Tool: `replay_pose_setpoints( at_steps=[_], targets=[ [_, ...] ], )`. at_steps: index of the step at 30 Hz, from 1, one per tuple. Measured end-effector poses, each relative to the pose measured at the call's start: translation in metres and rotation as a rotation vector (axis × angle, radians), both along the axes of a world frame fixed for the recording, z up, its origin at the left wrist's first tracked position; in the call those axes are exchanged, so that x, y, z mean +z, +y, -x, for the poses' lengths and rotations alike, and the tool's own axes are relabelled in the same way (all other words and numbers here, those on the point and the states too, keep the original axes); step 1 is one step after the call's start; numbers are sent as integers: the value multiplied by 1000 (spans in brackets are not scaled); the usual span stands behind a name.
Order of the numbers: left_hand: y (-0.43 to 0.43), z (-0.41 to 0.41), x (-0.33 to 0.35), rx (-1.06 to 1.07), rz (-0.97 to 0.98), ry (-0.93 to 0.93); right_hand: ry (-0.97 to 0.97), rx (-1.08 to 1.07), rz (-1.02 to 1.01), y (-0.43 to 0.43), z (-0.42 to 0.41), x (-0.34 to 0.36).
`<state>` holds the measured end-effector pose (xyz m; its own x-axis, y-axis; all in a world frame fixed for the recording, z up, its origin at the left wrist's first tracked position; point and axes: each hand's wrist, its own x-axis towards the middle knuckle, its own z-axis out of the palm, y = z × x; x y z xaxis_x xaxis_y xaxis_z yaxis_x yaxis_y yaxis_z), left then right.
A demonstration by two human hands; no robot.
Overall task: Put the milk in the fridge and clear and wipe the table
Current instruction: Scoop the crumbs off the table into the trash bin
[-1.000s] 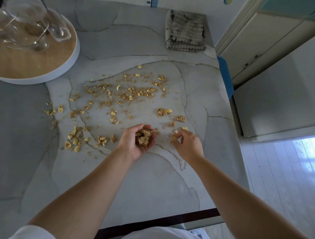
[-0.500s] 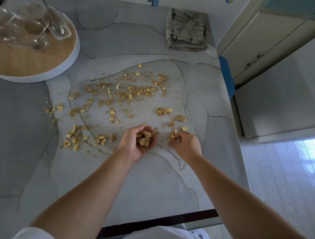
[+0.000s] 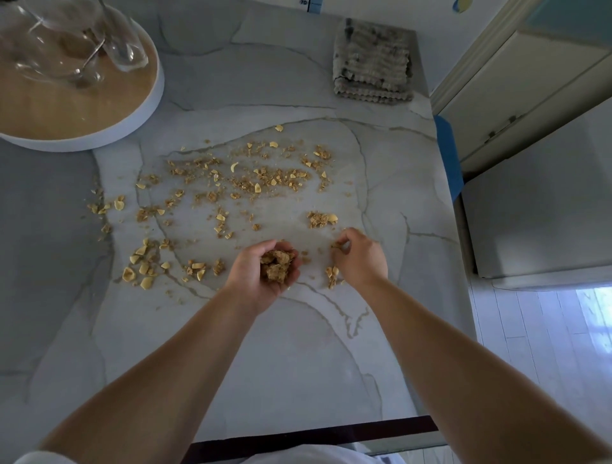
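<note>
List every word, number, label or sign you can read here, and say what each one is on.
"7D" or "70": tiny dark marking beside the blue strip at the top edge; too small and cropped to be sure.
Yellow and blue wall sticker: cropped, nothing legible.
Grey-veined white marble table, round white-rimmed wooden tray, folded grey ribbed cloth: no text.
</note>
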<state>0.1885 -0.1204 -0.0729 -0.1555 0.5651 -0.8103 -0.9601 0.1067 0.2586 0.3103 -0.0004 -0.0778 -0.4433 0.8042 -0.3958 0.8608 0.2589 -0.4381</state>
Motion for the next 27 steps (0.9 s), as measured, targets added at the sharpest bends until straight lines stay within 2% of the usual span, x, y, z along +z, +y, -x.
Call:
replay_pose_setpoints(
  at_steps=[2, 4, 8, 11, 13, 17, 21, 24, 27],
  targets=[
    [0, 0, -1, 8, 7, -3, 70, -51, 38, 3, -1, 2],
    [1, 0, -3, 11, 15, -7, 222, -210, 162, 6, -2, 7],
    [7, -2, 0, 17, 19, -27, 673, -636, 615, 17, -12, 16],
    [14, -2, 4, 29, 9, -42, 850, -780, 838, 28, -19, 21],
    [16, -1, 4, 36, 7, -33, 760, -771, 777, 32, -18, 18],
    [20, 2, 5, 37, 9, 4, 235, -372, 218, 39, -13, 10],
    [25, 2, 5, 55, 9, 10, -65, -19, 71, 42, -14, 4],
    [27, 3, 6, 68, -1, 11, -81, -27, 54, 44, -14, 3],
    [31, 5, 6, 78, -12, 16, 15, -55, 94, 47, -10, 2]
  ],
)
